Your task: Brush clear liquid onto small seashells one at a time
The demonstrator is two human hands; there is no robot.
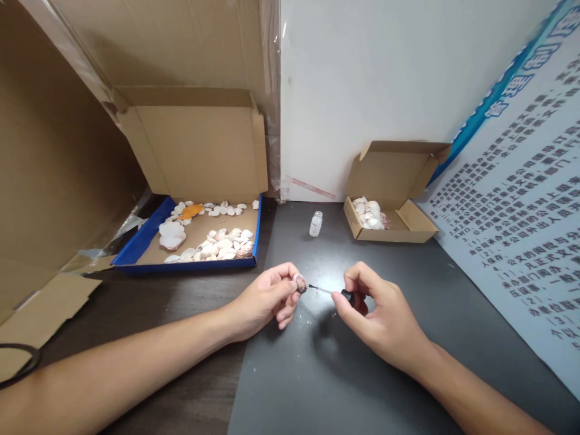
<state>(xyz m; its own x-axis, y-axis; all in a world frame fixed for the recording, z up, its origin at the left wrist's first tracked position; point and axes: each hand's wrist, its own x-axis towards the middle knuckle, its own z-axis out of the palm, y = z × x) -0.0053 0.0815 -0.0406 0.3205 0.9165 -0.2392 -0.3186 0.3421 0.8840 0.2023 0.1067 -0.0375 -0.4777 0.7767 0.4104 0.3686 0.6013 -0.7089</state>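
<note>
Between thumb and fingers, my left hand [267, 299] pinches a small brown seashell [301, 284] with a pale edge. My right hand [378, 311] is closed around the black cap of a small brush [348, 296]. From that cap a thin pale stem runs left, and its dark bristles sit right beside the shell; whether they touch it I cannot tell. Behind both hands a small glass bottle [316, 225] with whitish contents stands upright with no cap on it.
At the left, an open blue-sided cardboard box [156, 248] holds many white shells, a larger scalloped one and an orange one. A smaller open cardboard box [417, 226] with shells stands at the back right. Tiny white specks dot the grey mat [281, 374]. A printed sheet [512, 199] borders the right.
</note>
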